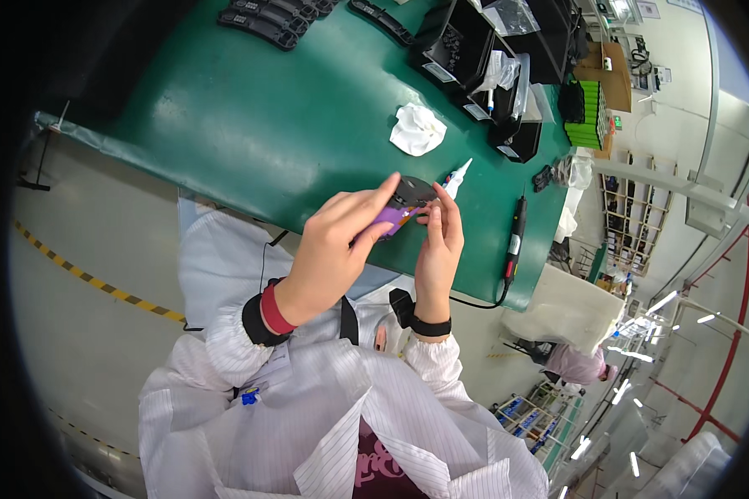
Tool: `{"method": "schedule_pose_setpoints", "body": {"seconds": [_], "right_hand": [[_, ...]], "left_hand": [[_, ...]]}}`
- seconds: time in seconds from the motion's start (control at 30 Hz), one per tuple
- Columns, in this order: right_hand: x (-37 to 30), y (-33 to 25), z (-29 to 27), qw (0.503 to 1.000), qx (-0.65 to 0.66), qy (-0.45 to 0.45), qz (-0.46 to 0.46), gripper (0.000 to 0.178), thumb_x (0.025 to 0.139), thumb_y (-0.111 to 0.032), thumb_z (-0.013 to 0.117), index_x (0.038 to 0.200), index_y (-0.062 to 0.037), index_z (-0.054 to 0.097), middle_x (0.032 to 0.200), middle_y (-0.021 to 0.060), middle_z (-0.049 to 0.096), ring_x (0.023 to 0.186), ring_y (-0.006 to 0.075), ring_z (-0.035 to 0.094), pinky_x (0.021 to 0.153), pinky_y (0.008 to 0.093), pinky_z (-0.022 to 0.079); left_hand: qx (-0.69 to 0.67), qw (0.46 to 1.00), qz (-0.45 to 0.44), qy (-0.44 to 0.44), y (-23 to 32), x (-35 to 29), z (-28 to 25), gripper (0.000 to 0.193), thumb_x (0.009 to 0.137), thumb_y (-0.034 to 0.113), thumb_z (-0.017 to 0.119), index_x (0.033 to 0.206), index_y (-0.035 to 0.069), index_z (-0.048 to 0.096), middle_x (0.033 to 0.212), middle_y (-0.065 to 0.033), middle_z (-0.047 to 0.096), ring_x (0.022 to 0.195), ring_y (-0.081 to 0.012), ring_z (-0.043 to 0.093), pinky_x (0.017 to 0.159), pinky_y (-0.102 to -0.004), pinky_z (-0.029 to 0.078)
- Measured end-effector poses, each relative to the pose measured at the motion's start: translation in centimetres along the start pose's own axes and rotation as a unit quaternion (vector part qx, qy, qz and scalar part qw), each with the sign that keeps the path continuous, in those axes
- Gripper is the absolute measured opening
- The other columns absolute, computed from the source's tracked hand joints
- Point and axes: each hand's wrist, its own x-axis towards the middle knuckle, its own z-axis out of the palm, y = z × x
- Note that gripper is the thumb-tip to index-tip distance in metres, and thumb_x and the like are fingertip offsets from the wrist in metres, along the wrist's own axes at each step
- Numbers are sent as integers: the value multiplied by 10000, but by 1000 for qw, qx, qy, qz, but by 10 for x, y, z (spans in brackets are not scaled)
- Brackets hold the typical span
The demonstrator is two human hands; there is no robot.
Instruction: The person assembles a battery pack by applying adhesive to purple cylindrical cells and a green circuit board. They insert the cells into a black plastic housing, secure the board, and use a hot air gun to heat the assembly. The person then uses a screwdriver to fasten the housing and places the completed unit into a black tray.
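Note:
My left hand [334,237] is wrapped round a black plastic housing [414,190] with a purple part [387,223] along its near side, held up over the bench's front edge. A small orange patch shows on the purple side. My right hand [441,249] has its thumb and index finger closed at the right end of the same housing. Whether a small piece sits between those fingertips is too small to tell. Just beyond my right fingers lies a small white tube with a pointed nozzle [459,177]. A crumpled white cloth [418,130] rests farther back.
On the green bench [250,125], a black electric screwdriver [516,241] lies to the right, its cable running off the front edge. Black bins [453,50] with small parts and plastic bags stand at the back. Several curved black parts [266,21] lie far left. Another person [578,366] sits off to the right.

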Motion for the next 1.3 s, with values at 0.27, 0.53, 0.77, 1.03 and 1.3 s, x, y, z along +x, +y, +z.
{"method": "schedule_pose_setpoints", "body": {"seconds": [0.27, 0.53, 0.77, 1.03, 1.3], "right_hand": [[-11, -9, 1, 999, 31, 11, -19, 397, 1073, -155, 530, 1420, 33, 493, 1209, 72, 616, 1099, 135, 569, 1004, 302, 435], [-18, -11, 3, 998, 1, 37, -42, 362, 1038, -92, 572, 1370, 48, 529, 1262, 88, 621, 1142, 144, 572, 1020, 296, 423], [-23, -20, 1, 957, -189, 4, -222, 350, 792, 10, 789, 1128, 12, 692, 1038, 114, 667, 885, 234, 628, 801, 328, 504], [-36, -26, 0, 953, -191, 3, -235, 315, 812, 25, 757, 1118, -3, 685, 1073, 160, 669, 990, 325, 655, 872, 391, 522], [-43, -38, -11, 954, -158, 4, -254, 354, 843, -14, 742, 1180, -4, 636, 1058, 151, 629, 981, 309, 628, 878, 398, 500]], "left_hand": [[5, 997, 70, -14, -1, 1, -5, 530, 814, -96, 696, 1320, 60, 674, 1163, -108, 723, 993, -269, 666, 819, -353, 559], [-35, 997, 67, -21, -9, 4, -15, 512, 781, -166, 657, 1247, 36, 714, 1152, -111, 734, 1003, -264, 676, 788, -341, 596], [-59, 994, -19, -91, -25, 22, -48, 557, 791, -133, 663, 1314, 57, 676, 1118, -124, 749, 1022, -262, 713, 888, -360, 576], [273, 892, 301, -197, 33, 46, -45, 539, 688, 236, 811, 1174, 51, 672, 1210, -104, 626, 1183, -309, 584, 1075, -398, 431], [366, 852, 282, -246, 30, 42, -18, 300, 744, 61, 757, 1025, 27, 655, 951, -98, 581, 931, -289, 598, 826, -399, 476]]}}
